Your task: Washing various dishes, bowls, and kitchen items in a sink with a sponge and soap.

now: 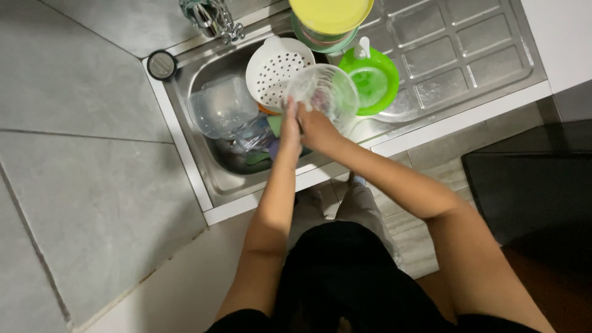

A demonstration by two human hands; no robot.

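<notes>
Grey bench (80,185): bare stone at left. One round drain cap (161,64) was set at the sink's (185,117) corner. In the basin, one clear tub (221,106) was left lying, apparently awaiting washing. One white colander (276,69) was leaned on the pile. Left hand (288,126): fingers were pressed flat to the clear bowl (327,89), seemingly to rub it. Right hand (316,128): fingers were clamped on the bowl's rim, steadying it over the sink. One green lid (373,80) and one yellow plate (330,13) were laid on the drainer, likely to dry.

Colander (275,69) in sink (185,86), bowl (327,89) right (touching), drainboard (468,49) beyond
</notes>
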